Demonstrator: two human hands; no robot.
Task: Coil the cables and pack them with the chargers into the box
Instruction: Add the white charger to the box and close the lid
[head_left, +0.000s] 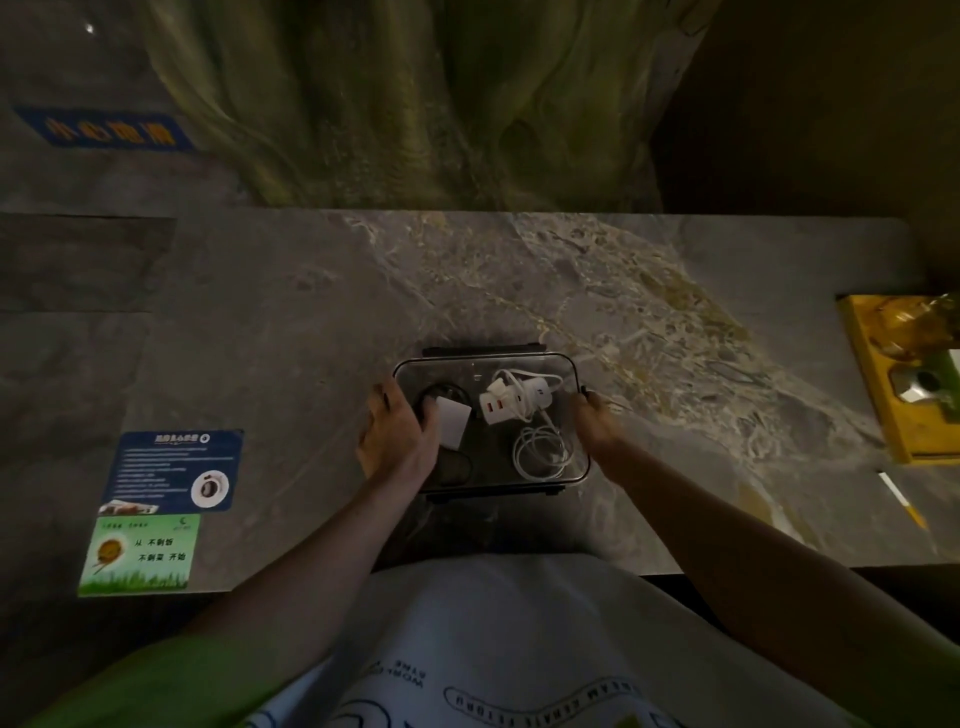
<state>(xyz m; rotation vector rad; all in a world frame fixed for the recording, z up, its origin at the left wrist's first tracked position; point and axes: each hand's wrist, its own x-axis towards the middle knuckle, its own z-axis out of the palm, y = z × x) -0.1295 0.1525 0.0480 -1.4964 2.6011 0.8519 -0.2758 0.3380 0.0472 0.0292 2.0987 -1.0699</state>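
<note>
1. Box (581, 410): a clear, rounded container sits on the marble table (311, 332), near its front edge and straight ahead of you; dark clips show at its far and near sides.
2. Contents: a white multi-port charger (501, 408) with its cord lies at the far centre, a coiled white cable (540, 452) at the near right, a flat white charger (453, 427) at the left, and a dark coil (453, 467), hard to make out, at the near left.
3. Your left hand (397, 434) curls over the left wall, fingers bent around the rim; your right hand (597, 423) presses the right wall, fingers partly closed on the edge. Both grip the container itself.
4. Step in hand, as a judgement: packing looks nearly finished. Whether a clear lid is already on cannot be told in this dim light.
5. Next move calls for checking that no cord loops over the rim, then fastening the clips evenly.
6. Surroundings: printed cards (171, 470) lie well to the left, a yellow tray (872, 384) well to the right; neither obstructs you.
</note>
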